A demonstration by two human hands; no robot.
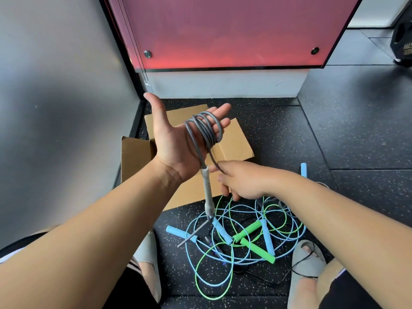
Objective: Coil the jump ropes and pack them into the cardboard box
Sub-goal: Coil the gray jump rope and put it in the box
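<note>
My left hand (176, 139) is raised palm up with straight fingers, and several loops of a grey jump rope (206, 128) are wound round those fingers. One grey handle (207, 192) hangs down from the coil. My right hand (240, 181) pinches the free strand of the grey rope just below the left palm. The open cardboard box (234, 141) lies on the floor behind both hands. Below the hands, blue ropes (223, 233) and green ropes (256, 241) with their handles lie tangled on the floor.
A grey wall stands at the left and a red panel (223, 30) above a white base at the back. The floor is black speckled rubber. My feet in grey sandals (307, 264) flank the rope pile. A black weight plate (403, 41) leans at the far right.
</note>
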